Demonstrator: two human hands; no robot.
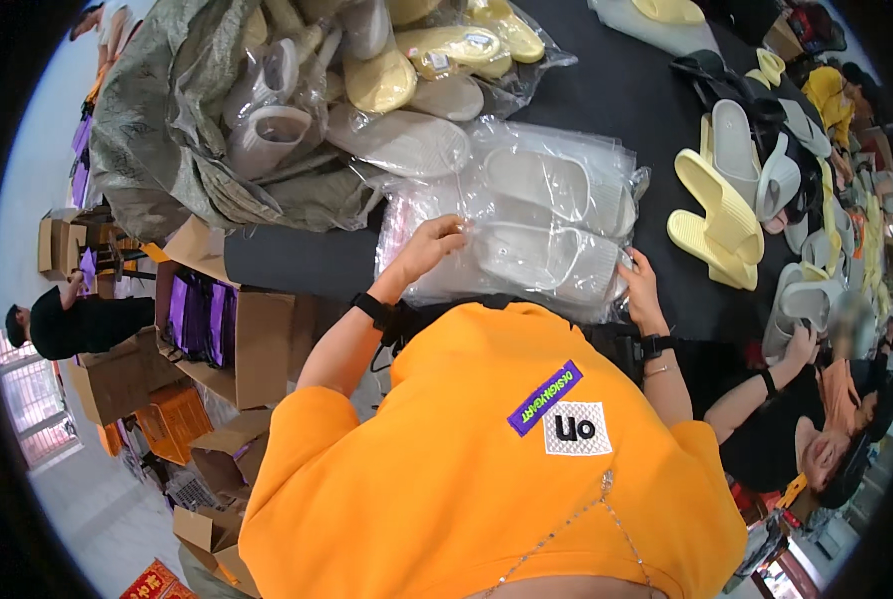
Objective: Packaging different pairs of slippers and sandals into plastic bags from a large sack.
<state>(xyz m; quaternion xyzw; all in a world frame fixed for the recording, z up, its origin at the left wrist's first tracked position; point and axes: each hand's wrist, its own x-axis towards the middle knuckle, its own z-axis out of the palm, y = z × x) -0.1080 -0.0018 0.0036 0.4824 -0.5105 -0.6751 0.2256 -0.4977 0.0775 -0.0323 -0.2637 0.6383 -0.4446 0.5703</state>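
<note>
A pair of light grey slippers (531, 185) lies side by side in a clear plastic bag (486, 135) on the dark table in front of me. My left hand (429, 252) is closed on the bag's left side, thumb and fingers pinched near the slipper's end. At the opposite side, my right hand (643, 287) grips the bag's right edge by the nearer slipper. More clear plastic sheets lie under the bag and out to its left. Just beyond my left hand sits another bagged grey slipper (401, 142).
A grey-green woven sack (167, 110) spills bagged grey and yellow slippers at the far left. Loose yellow slippers (718, 220) and grey ones lie on the right of the table (616, 90). A cardboard box (267, 339) with purple packs stands at left. A co-worker's hand (799, 349) touches a grey slipper at right.
</note>
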